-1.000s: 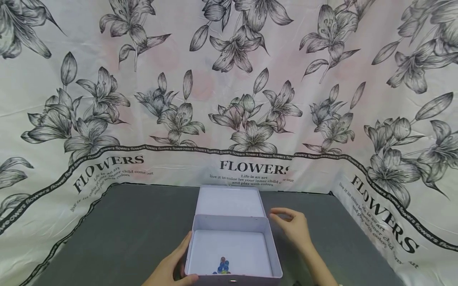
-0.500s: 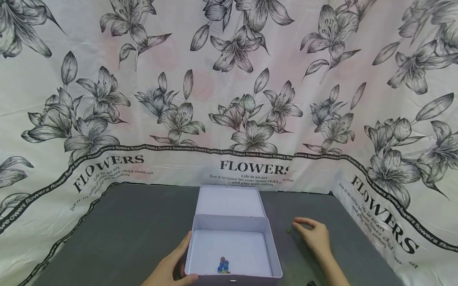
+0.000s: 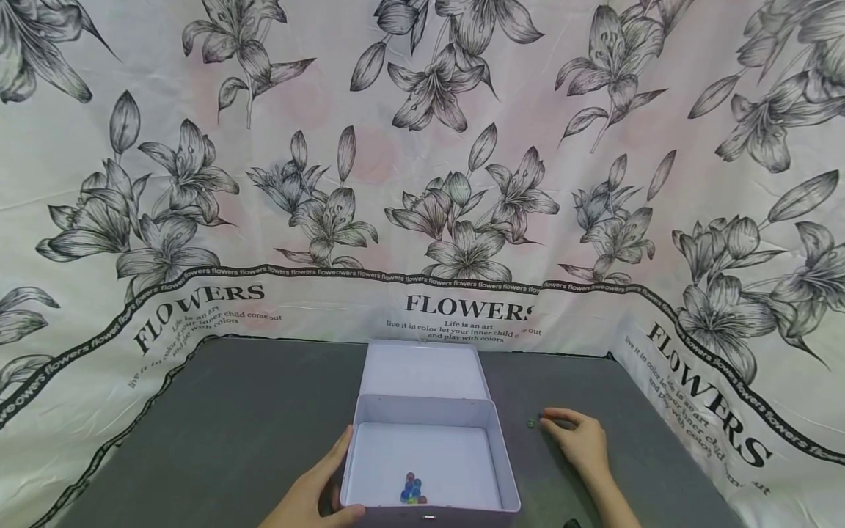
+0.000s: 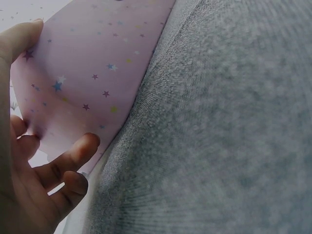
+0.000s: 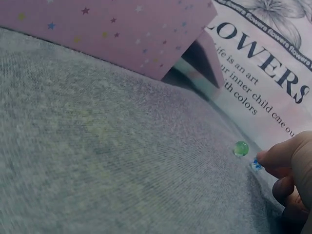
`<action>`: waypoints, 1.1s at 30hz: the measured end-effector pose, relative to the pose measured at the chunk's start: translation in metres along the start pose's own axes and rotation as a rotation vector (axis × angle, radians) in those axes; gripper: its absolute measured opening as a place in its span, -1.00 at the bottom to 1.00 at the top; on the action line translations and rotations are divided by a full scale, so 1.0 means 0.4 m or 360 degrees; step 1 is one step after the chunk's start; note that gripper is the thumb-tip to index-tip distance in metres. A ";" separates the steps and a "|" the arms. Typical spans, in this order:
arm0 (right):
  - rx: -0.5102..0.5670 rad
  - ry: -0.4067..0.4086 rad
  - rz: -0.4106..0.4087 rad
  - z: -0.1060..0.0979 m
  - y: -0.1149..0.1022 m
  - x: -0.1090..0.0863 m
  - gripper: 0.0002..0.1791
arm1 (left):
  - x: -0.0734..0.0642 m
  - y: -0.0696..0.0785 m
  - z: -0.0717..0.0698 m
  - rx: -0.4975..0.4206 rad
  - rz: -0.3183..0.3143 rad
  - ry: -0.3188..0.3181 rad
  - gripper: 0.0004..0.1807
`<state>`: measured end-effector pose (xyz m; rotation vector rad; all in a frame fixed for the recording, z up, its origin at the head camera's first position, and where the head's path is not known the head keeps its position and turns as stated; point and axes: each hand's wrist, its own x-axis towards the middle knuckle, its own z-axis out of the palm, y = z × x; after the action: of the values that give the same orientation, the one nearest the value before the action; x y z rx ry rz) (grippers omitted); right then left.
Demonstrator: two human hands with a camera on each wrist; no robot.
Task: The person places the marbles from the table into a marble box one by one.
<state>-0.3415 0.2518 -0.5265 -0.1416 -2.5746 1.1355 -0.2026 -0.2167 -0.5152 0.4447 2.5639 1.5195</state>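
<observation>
In the head view an open, shallow box (image 3: 422, 455) with a pale inside stands on the grey cloth. Small marbles (image 3: 411, 488), blue, reddish and yellowish, lie clustered by its front wall. My left hand (image 3: 317, 488) holds the front left corner, thumb at the front and fingers along the left side. Its star-printed pink outside (image 4: 97, 68) fills part of the left wrist view. Right of the box, my right hand (image 3: 581, 440) pinches a clear marble with blue inside (image 5: 257, 164) at its fingertips, down at the cloth. A green marble (image 5: 241, 148) lies just beside it.
The box's lid (image 3: 425, 370) is folded back behind it. A flower-printed curtain (image 3: 462, 220) closes off the back and both sides of the grey cloth surface (image 3: 251, 418). A small dark object (image 3: 571, 523) shows at the bottom edge, under the right forearm.
My right hand has moved from beside the box's right rim rightward and nearer, down to the marbles on the cloth. Marbles in the box have shifted slightly. The left hand has stayed put.
</observation>
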 end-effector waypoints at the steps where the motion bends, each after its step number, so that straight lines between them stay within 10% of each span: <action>1: -0.0016 0.0003 -0.0013 0.001 0.001 -0.001 -0.73 | -0.001 0.000 0.000 -0.0003 0.0002 0.0002 0.13; 14: -0.0091 0.0237 -0.0109 0.027 0.017 0.012 -0.72 | 0.002 0.003 -0.004 0.0022 0.0016 -0.0019 0.11; 33: -0.0156 0.0164 -0.0399 0.051 0.010 0.041 -0.83 | -0.001 0.001 -0.004 0.0019 0.0026 -0.0007 0.12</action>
<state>-0.3639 0.2438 -0.5383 0.0959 -2.4734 0.8884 -0.2027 -0.2178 -0.5142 0.4713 2.5735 1.5076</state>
